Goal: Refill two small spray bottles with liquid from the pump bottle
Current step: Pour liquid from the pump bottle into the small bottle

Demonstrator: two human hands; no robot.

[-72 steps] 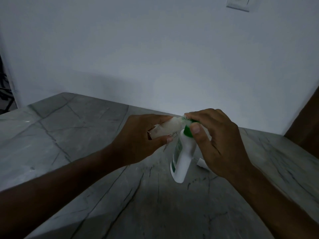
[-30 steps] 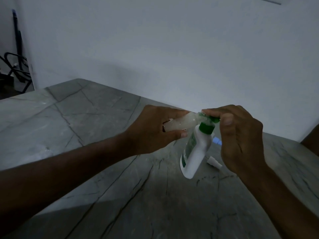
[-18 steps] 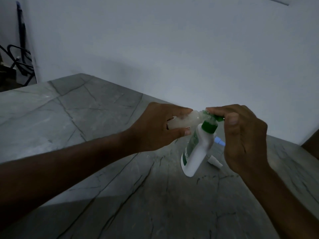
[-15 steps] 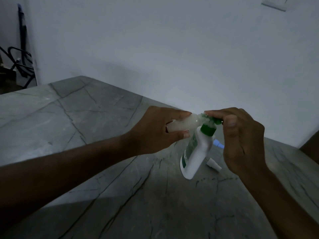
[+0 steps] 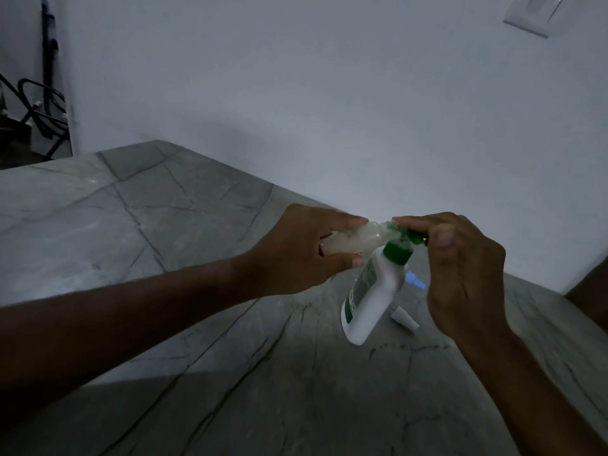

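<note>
The left hand (image 5: 296, 251) wraps a small translucent spray bottle (image 5: 125, 242), tipped neck-first to the pump bottle (image 5: 371, 301), at three o'clock of it. The right hand (image 5: 460, 274) presses the green pump head (image 5: 399, 246). Both look light, slick plastic; holding mid-body seems safest.

One pump bottle (image 5: 371, 301), one spray bottle (image 5: 123, 242), two caps (image 5: 405, 319).

Grey veined stone table (image 5: 138, 225), plain white wall (image 5: 312, 93), wall switch plate (image 5: 531, 13), black metal frame (image 5: 39, 123) at far left

Pump bottle (image 5: 373, 299) label print unreadable.
</note>
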